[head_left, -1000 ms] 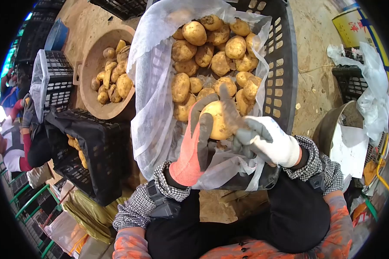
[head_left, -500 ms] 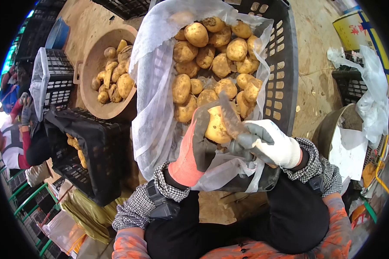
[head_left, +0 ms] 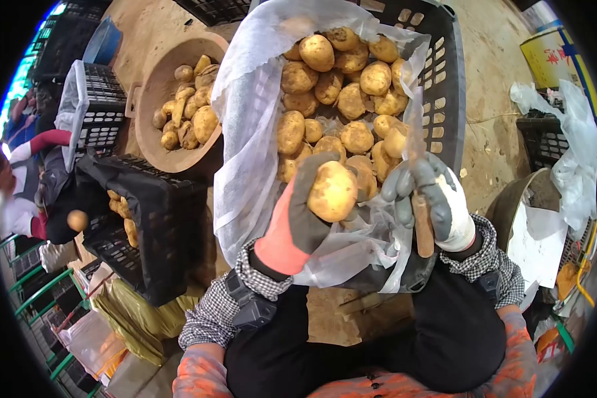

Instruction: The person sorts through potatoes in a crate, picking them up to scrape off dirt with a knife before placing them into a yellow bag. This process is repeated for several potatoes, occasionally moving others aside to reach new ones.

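Note:
My left hand (head_left: 302, 215), in a red and grey glove, holds a pale yellow potato (head_left: 333, 191) with brownish patches. In my right hand (head_left: 441, 202), gloved in white and grey, is a knife (head_left: 423, 222) with a wooden handle; its blurred blade points away from me. The knife and the held potato are apart. Both hands are over the near part of a black crate (head_left: 448, 99) lined with white cloth (head_left: 245, 139). Several soil-marked potatoes (head_left: 357, 137) lie in the crate beyond my hands.
A round brown basin (head_left: 146, 126) with several potatoes stands at the left. Nearer is a black-lined crate (head_left: 179, 225) holding some potatoes. A co-worker (head_left: 23, 192) sits at the far left. A round container (head_left: 504, 205) and plastic sheeting (head_left: 574, 159) are at the right.
The knife has moved right, away from the held potato, and now stands more upright. The view has shifted slightly. At the far left, a potato now shows beside the co-worker, whose arm has moved.

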Demonstrator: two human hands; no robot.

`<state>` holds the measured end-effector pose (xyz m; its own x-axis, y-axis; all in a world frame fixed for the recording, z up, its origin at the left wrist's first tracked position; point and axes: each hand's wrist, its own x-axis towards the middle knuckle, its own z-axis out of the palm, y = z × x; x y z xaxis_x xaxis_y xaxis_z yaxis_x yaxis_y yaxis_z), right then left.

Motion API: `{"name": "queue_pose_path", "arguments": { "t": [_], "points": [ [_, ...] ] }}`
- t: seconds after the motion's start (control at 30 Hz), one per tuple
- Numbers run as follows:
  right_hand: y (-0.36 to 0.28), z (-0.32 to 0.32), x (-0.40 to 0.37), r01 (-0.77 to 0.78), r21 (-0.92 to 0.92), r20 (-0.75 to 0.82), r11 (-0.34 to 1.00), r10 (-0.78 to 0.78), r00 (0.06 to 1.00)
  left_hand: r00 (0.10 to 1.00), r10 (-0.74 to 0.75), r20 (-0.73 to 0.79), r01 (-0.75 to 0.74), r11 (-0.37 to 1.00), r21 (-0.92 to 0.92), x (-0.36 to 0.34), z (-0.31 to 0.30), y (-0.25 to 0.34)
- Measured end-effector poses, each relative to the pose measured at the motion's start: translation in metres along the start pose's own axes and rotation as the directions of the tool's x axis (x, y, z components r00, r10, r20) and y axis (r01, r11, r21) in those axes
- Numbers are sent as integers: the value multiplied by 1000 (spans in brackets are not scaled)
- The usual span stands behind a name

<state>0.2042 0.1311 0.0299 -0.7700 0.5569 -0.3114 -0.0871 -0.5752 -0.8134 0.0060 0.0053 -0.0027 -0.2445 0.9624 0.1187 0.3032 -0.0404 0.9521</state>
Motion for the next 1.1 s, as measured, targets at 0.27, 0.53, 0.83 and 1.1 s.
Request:
{"name": "queue_pose_path", "arguments": {
  "t": [0.27,0.53,0.83,1.1],
  "points": [
    [4,-8,6,137,182,-234,974,-93,968,749,-391,-535,-430,328,-841,-50,-257,-5],
    [1,-7,6,148,227,-288,962,-79,954,799,-311,-515,-75,798,-598,0,-170,21],
    [4,-10,6,166,275,-331,947,-69,941,519,-629,578,-263,526,809,138,74,-93],
    [-2,-8,4,160,257,-289,953,-82,954,727,-544,418,-25,588,809,119,94,-120]
  ]
}}
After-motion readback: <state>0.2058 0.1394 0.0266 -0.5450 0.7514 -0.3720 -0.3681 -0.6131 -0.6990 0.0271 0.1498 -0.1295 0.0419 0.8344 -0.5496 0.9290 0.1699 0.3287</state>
